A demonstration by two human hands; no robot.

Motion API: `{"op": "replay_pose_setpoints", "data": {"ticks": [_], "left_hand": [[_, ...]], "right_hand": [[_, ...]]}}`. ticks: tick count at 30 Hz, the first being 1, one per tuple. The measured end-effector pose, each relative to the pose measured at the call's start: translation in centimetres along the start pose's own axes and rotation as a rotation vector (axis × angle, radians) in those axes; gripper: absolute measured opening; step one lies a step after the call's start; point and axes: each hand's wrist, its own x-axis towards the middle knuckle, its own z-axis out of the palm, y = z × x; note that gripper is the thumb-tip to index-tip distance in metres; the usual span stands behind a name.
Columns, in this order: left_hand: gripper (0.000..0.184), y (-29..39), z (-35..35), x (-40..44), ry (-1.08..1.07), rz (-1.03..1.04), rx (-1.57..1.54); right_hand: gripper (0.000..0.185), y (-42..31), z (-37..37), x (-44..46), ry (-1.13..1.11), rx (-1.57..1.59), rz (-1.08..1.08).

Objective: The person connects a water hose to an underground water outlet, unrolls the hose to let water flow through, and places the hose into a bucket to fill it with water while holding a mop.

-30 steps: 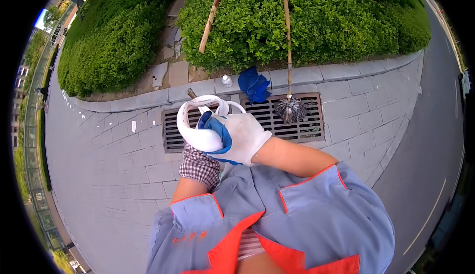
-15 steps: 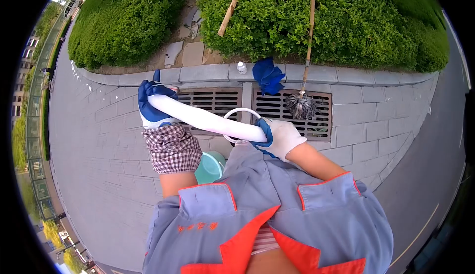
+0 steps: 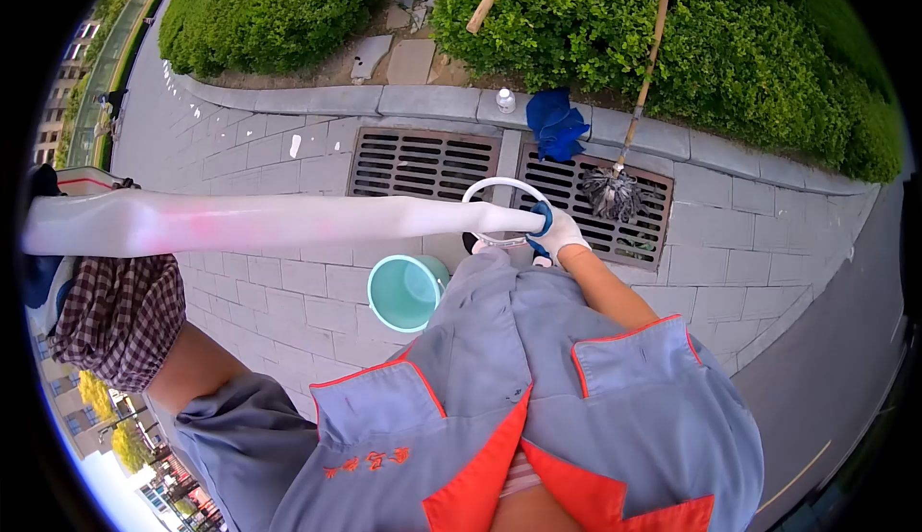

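Note:
A long white strip, smooth and plastic-looking with a faint pink tint, stretches almost level across the head view. Its broad end is in my left hand, in a blue-and-white glove below a checked sleeve cover, darkened and partly cut off at the left edge. My right hand, gloved in white and blue, is closed round the narrow end. Beside it stands a thin white ring; whether it is joined to the strip I cannot tell. The light green bucket is on the paving below the strip.
Two drain grates lie along the stone curb. A mop rests on the right one, its handle leaning over the hedge. A blue cloth and a small white bottle are at the curb.
My left hand has swung far out to the left, and the white strip between my hands is now much longer in view. My right hand keeps its hold. More of the bucket shows.

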Motion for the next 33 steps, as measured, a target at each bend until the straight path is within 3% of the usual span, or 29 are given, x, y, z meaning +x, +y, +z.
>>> {"op": "replay_pose_setpoints", "data": {"ticks": [1,2,4,5,8,9,10,12,14,19,23,27,33], "left_hand": [[0.039,1.2,0.2,0.0,0.012,-0.096,0.106],[0.04,0.1,0.4,-0.3,0.138,-0.025,0.056],[0.041,-2.1,-1.9,-0.5,0.12,0.056,0.089],[0.042,-1.0,-1.8,-0.3,0.065,0.084,0.145],[0.04,-2.8,-4.9,-2.3,-0.175,0.07,0.158],[0.038,-3.8,-6.4,-3.5,-0.228,0.041,0.179],[0.036,-5.0,-7.9,-5.1,-0.278,0.0,0.196],[0.032,-7.9,-10.4,-9.4,-0.404,-0.098,0.241],[0.028,-11.6,-12.2,-15.1,-0.525,-0.226,0.289],[0.019,-19.2,-14.8,-30.0,-0.744,-0.537,0.372],[0.014,-25.0,-12.2,-37.4,-0.818,-0.676,0.328],[0.012,-29.8,-7.6,-39.9,-0.795,-0.73,0.235],[0.019,-34.7,2.9,-39.5,-0.609,-0.828,-0.098]], "right_hand": [[0.027,0.5,0.3,0.2,0.091,-0.018,-0.019],[0.029,1.7,0.4,0.0,0.131,0.021,0.024],[0.031,5.3,0.9,0.2,0.166,0.178,0.145],[0.031,6.7,0.9,0.8,0.207,0.109,0.135],[0.028,6.1,-0.9,-0.2,0.365,0.347,0.195],[0.028,6.5,-1.1,-0.1,0.4,0.375,0.282],[0.028,6.9,-1.5,0.3,0.493,0.283,0.203],[0.032,8.6,-2.5,1.4,0.573,0.503,0.166],[0.031,8.2,-5.6,2.3,0.74,0.407,0.087],[0.026,-2.6,-15.8,3.2,0.964,0.343,0.068],[0.027,-8.3,-20.4,6.5,0.992,0.133,-0.049],[0.032,-12.3,-21.8,9.7,0.842,-0.024,0.169],[0.019,-10.3,-22.0,15.4,0.921,-0.002,0.33]]}}
